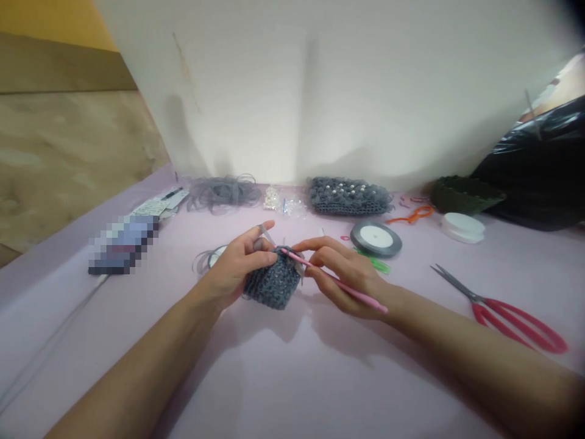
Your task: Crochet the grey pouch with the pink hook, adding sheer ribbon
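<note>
Head view: short of the surface's (292, 378) far edge, left hand (233, 265) pinches knobbly grey crochet (273, 285), hanging below; right hand (351, 274) grips slim pink hook (342, 285).

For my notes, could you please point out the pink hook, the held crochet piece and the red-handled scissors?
Pink hook (339, 283), head view: shaft's middle.
Held crochet piece (274, 285), head view: lower front.
Red-handled scissors (478, 299), head view: pivot.
</note>
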`<state>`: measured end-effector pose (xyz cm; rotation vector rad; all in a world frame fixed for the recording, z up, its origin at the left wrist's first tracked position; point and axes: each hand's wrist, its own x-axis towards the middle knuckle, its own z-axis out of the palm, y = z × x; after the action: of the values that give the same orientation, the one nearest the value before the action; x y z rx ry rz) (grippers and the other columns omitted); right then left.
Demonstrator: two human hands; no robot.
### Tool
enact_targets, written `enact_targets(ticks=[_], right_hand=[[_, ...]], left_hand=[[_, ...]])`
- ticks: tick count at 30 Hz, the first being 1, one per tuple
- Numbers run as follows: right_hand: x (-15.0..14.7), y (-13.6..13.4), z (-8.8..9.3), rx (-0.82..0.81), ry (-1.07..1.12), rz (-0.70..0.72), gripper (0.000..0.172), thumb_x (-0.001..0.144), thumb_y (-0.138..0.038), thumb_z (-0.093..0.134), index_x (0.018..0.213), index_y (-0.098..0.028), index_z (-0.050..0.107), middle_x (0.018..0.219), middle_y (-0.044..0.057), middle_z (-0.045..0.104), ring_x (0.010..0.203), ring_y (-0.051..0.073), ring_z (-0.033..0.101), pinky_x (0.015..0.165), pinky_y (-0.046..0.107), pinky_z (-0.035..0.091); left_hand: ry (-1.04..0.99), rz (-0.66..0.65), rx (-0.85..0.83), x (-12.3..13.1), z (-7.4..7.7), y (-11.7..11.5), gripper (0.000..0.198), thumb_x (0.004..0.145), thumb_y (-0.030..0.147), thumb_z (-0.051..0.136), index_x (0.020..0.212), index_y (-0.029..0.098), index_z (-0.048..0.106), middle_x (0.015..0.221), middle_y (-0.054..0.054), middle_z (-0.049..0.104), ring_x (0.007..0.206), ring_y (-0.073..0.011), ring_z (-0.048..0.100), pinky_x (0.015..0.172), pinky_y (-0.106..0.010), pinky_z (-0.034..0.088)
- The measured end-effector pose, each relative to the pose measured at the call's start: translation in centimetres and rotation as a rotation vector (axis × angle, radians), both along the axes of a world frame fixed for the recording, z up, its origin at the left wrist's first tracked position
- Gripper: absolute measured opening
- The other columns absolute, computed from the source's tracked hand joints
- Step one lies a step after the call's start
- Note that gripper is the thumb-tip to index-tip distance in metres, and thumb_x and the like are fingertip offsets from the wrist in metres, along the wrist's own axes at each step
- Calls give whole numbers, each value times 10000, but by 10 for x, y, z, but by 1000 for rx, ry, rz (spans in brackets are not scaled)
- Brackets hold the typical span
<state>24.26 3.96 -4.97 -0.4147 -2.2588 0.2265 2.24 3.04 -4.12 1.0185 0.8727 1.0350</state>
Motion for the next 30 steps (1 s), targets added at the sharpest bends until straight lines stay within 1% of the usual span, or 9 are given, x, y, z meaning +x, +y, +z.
enact_targets(ticks=[8, 14, 19, 20, 22, 23, 25, 27, 30], right_hand=[[2, -2, 3, -158, -25, 30, 141, 950, -129, 430, 919, -173, 561, 1053, 123, 671, 1022, 205, 653, 748, 325, 568], [5, -5, 12, -467, -4, 71, 209, 977, -173, 426, 880, -164, 611, 1066, 98, 677, 884, 157, 682, 705, 280, 562], [-1, -8, 11, -628, 133, 56, 262, 977, -215, 445, 746, -178, 562, 1063, 89, 660, 1223, 223, 549, 769, 285, 538], [-4, -9, 9, -648, 169, 32, 270, 975, -220, 453, 724, -177, 541, 1084, 90, 650, 1195, 219, 561, 744, 275, 525], [-10, -10, 4, -719, 219, -26, 262, 973, -251, 470, 732, -175, 540, 968, 64, 660, 921, 157, 634, 645, 245, 485], [-12, -9, 2, -759, 241, -60, 245, 971, -270, 479, 761, -173, 559, 837, 31, 646, 748, 120, 606, 594, 233, 456], [-14, -6, -2, -868, 257, -107, 242, 959, -302, 506, 768, -169, 572, 627, -28, 565, 566, 91, 500, 523, 219, 386], [-13, 0, -6, -999, 302, -88, 286, 947, -334, 525, 714, -170, 542, 529, -55, 496, 503, 81, 430, 493, 217, 326], [-11, 7, -9, -1156, 444, 30, 298, 926, -364, 562, 701, -176, 507, 553, -62, 475, 492, 70, 389, 493, 221, 286]], left_hand=[[87, -24, 64, -5, 1, 1, 698, 728, 142, 680, 1391, 180, 466, 750, 45, 547, 693, -111, 521, 667, -245, 375], [209, -43, 148, -10, -2, 4, 546, 741, 139, 634, 1279, 231, 611, 767, 23, 536, 730, -135, 521, 676, -258, 374], [185, -137, 191, -4, -7, 1, 472, 802, 214, 663, 1271, 234, 618, 836, -9, 590, 752, -148, 562, 677, -266, 400], [165, -172, 184, -2, -9, 0, 480, 813, 234, 671, 1287, 226, 600, 867, -24, 615, 785, -162, 583, 705, -280, 420], [134, -203, 145, 4, -13, -2, 530, 821, 265, 688, 1331, 217, 552, 942, -53, 647, 882, -194, 611, 788, -316, 446], [131, -194, 121, 6, -15, -3, 568, 814, 272, 702, 1352, 218, 527, 975, -59, 653, 922, -203, 613, 824, -329, 447], [169, -155, 95, 8, -17, -3, 628, 802, 289, 721, 1383, 226, 492, 995, -57, 654, 951, -204, 611, 853, -334, 443], [274, -115, 129, 6, -16, -2, 636, 818, 341, 703, 1403, 238, 476, 996, -57, 658, 951, -208, 610, 852, -342, 446], [563, 27, 339, -2, -10, 3, 526, 854, 455, 633, 1334, 249, 567, 1092, -73, 658, 1058, -244, 582, 932, -385, 423]])
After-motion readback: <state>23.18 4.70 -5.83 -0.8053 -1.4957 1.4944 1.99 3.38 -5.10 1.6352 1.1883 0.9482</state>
